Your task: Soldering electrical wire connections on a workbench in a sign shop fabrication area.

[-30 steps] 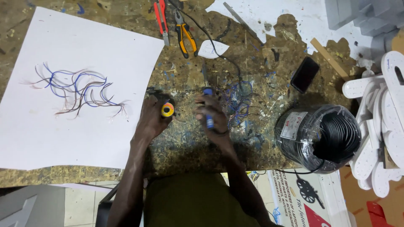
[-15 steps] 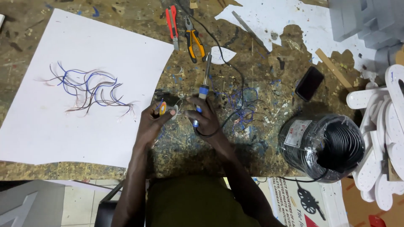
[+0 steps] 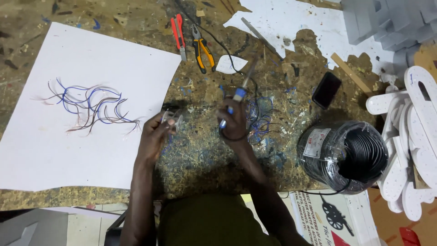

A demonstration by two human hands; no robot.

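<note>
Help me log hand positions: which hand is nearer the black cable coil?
Right. The right hand, gripping a blue-handled tool, is just left of the black cable coil; the left hand is farther left, beside the white sheet.

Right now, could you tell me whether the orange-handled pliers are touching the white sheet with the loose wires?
Apart. The head view shows the orange-handled pliers lying on bare worktop, with a plain strip of it before the white sheet edge.

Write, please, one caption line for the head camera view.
Right hand grips a blue-handled soldering iron; left hand holds a small clear part beside a white sheet.
</note>
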